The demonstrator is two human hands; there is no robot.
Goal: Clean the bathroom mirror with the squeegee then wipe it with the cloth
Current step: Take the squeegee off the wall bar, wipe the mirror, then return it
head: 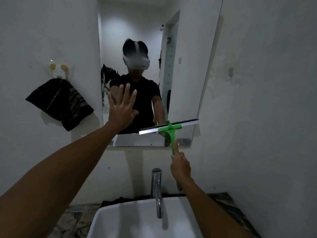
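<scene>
Head view: your right hand [181, 166] grips the green plastic squeegee [169, 129] low on the frameless wall mirror [185, 69] to finish a pull, while your left hand [121, 109], fingers spread flat and holding nothing, braces the glass.

— How do the hands sit?
— The left hand [121, 107] is raised on a straight, outstretched arm, fingers spread and straight, palm facing away, thumb out to the side.
— And the other?
— The right hand [180, 166] is lower and to the right of the left, forearm angled upward, fingers curled round a handle, forefinger extended along it.
</scene>
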